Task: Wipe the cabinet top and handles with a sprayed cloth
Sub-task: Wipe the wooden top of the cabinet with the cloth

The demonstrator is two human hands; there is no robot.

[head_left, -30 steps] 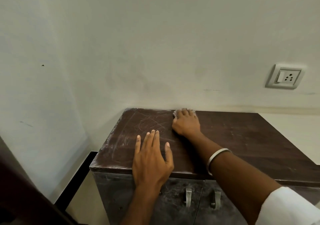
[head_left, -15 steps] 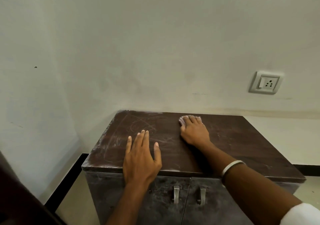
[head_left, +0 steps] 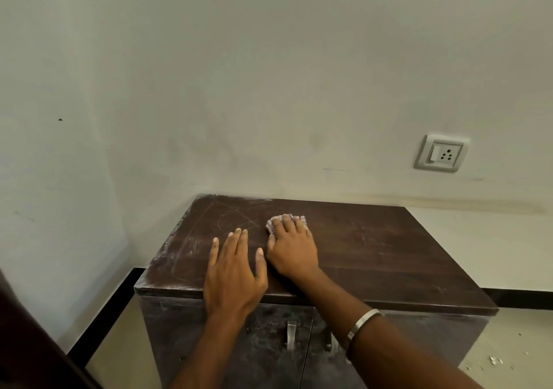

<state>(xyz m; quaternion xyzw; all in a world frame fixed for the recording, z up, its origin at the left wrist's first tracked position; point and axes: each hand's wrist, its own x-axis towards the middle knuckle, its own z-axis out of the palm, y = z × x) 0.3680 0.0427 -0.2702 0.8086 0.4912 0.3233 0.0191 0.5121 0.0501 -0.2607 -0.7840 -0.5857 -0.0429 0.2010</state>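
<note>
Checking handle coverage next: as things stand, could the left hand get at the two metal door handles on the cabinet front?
Probably yes. The left hand rests flat on the dark brown cabinet top holding nothing, and the left metal handle shows unobstructed below; the right forearm partly covers the other.
</note>
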